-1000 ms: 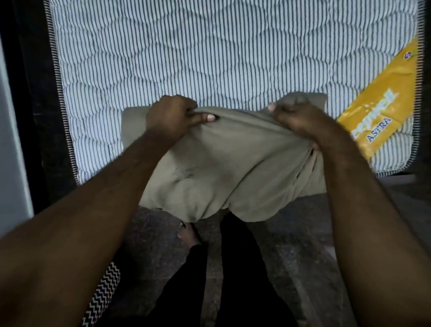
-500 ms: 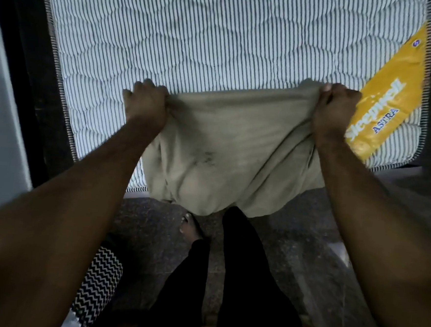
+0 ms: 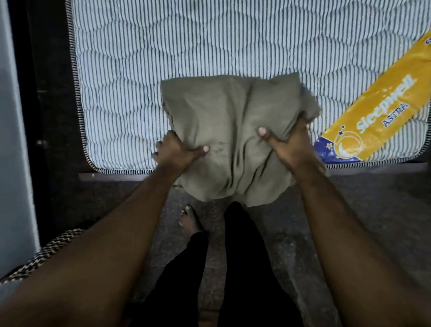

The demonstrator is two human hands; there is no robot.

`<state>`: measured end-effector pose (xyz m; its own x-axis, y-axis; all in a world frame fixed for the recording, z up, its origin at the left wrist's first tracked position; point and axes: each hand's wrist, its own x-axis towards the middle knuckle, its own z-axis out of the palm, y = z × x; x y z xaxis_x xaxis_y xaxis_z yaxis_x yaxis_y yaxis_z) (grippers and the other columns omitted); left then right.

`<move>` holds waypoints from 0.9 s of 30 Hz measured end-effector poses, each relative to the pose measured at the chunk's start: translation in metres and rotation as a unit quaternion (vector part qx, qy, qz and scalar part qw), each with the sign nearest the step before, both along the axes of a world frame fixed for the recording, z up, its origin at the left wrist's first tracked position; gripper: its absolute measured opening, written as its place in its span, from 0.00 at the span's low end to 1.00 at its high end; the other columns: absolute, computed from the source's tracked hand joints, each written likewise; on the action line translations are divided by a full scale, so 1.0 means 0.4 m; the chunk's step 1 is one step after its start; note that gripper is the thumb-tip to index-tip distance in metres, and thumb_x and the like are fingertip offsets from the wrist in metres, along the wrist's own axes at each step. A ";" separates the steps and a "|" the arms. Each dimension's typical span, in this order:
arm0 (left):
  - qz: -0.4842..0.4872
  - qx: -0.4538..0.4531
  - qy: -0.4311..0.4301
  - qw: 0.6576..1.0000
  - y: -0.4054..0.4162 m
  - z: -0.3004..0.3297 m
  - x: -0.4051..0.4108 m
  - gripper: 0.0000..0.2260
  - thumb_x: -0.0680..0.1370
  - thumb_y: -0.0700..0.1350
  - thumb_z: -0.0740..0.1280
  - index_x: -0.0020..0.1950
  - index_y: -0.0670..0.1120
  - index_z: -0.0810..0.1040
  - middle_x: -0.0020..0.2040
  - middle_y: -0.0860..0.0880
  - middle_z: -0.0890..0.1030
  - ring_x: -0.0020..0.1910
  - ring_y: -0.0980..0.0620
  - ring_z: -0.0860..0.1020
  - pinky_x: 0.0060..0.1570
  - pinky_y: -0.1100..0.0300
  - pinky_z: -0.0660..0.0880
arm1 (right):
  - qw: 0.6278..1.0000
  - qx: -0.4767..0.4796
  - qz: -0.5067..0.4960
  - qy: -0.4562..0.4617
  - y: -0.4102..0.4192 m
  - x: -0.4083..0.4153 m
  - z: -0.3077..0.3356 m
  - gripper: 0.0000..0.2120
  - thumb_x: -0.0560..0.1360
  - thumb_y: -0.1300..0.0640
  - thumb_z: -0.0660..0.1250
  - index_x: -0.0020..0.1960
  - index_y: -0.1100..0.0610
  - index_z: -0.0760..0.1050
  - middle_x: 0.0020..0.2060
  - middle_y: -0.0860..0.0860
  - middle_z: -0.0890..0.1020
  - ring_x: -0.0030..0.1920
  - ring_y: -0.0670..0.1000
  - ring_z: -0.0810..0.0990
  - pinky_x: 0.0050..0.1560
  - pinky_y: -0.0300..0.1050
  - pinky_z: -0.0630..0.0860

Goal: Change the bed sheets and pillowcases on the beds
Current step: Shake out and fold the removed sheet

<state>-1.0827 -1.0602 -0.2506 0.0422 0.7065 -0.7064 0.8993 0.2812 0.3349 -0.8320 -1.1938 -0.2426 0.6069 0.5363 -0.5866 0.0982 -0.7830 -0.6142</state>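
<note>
At the frame's centre, an olive pillow (image 3: pixel 233 136) is gripped on both sides, by the left hand (image 3: pixel 175 151) and the right hand (image 3: pixel 288 145), its far end over the striped mattress (image 3: pixel 193 34).

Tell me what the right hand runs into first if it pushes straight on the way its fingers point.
The right hand already grips the olive pillowcase, so that cloth is first. Pushed further toward the head of the bed, it would probably slide onto the striped mattress beyond, though depth is hard to judge.
</note>
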 end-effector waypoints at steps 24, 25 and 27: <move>0.178 -0.087 -0.572 0.796 0.013 0.805 -0.258 0.45 0.65 0.63 0.79 0.76 0.43 0.69 0.70 0.38 0.75 0.70 0.39 0.75 0.67 0.40 0.73 | 0.836 0.309 -0.170 0.421 -0.080 -0.202 0.763 0.23 0.84 0.47 0.56 0.69 0.62 0.74 0.63 0.57 0.81 0.65 0.57 0.79 0.58 0.49 0.80; 0.165 -0.082 -0.576 0.797 0.010 0.835 -0.262 0.44 0.64 0.63 0.80 0.73 0.42 0.72 0.68 0.38 0.78 0.68 0.40 0.77 0.64 0.42 0.76 | 0.841 0.324 -0.156 0.404 -0.078 -0.210 0.797 0.23 0.84 0.49 0.56 0.71 0.63 0.71 0.64 0.58 0.80 0.66 0.57 0.78 0.59 0.49 0.79; 0.161 -0.063 -0.571 0.803 0.006 0.904 -0.270 0.37 0.66 0.60 0.78 0.69 0.43 0.76 0.63 0.40 0.82 0.63 0.42 0.80 0.56 0.47 0.80 | 0.847 0.353 -0.140 0.371 -0.070 -0.228 0.862 0.22 0.85 0.52 0.56 0.73 0.62 0.69 0.64 0.57 0.80 0.65 0.56 0.79 0.61 0.50 0.78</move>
